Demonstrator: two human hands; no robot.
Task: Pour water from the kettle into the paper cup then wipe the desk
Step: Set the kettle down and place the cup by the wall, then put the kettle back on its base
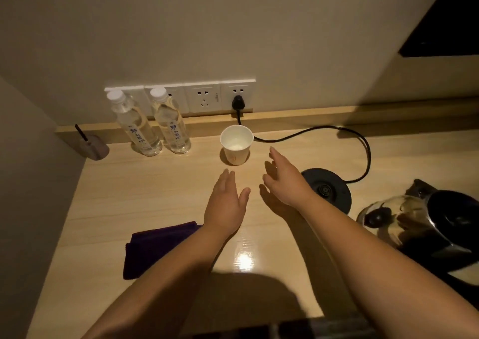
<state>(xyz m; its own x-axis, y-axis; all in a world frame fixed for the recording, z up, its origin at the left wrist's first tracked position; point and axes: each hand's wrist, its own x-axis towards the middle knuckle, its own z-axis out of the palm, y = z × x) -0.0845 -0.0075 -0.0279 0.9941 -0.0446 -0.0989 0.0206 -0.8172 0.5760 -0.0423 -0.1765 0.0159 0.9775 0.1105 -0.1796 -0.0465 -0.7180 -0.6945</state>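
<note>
A white paper cup (236, 143) stands upright on the wooden desk (145, 191), near the back wall. The glass kettle (420, 224) with its dark lid sits at the right edge, off its round black base (327, 189). A folded dark purple cloth (155, 248) lies at the front left. My left hand (226, 204) hovers flat over the desk in front of the cup, fingers extended and holding nothing. My right hand (283, 175) is stretched out just right of the cup, fingers apart and empty, partly over the base.
Two clear water bottles (151, 126) stand by the wall sockets (204, 97) left of the cup. A black cord (337, 131) runs from a plug to the base. A small purple holder (93, 147) sits in the back left corner. A dark screen (445, 22) hangs upper right.
</note>
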